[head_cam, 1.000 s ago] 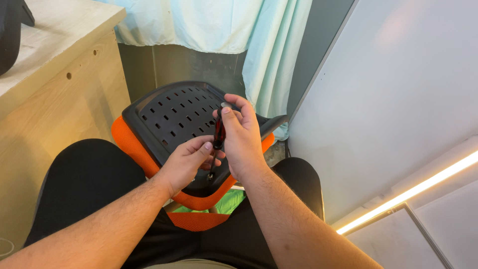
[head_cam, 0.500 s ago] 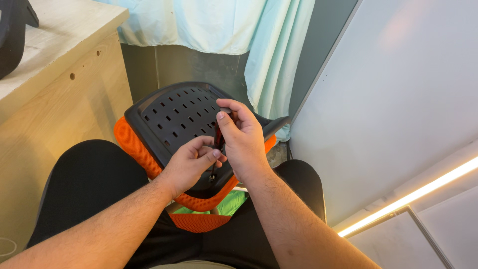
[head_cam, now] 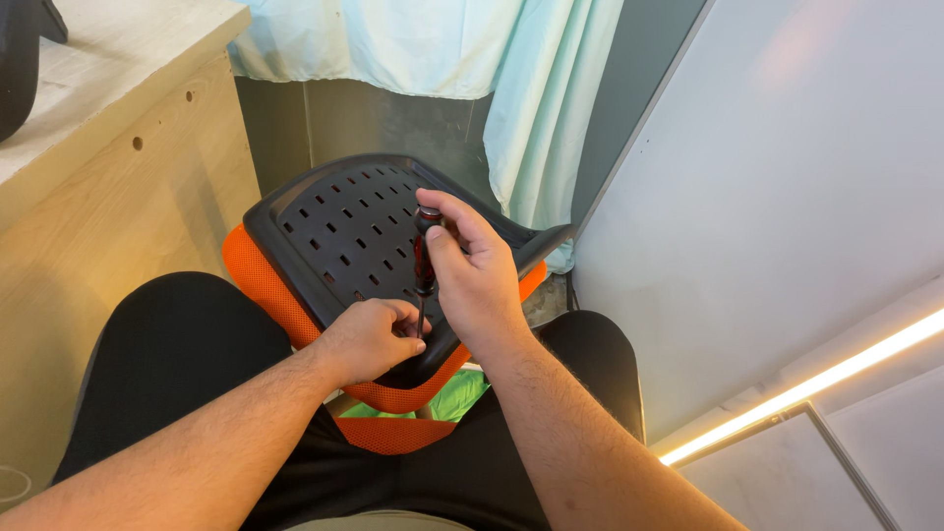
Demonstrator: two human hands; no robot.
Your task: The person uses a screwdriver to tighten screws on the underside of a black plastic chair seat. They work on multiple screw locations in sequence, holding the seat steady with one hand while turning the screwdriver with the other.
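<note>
Right hand [head_cam: 472, 280] now higher on screwdriver [head_cam: 424, 258], fingers wrapped round the handle, shaft upright rather than tilted as a moment ago. Left hand [head_cam: 369, 339] fingers pinched at the tip, steadying it against perforated black chair back [head_cam: 334, 231] across the lap. Suggests driving under way. Screw and tip hidden beneath fingers.
</note>
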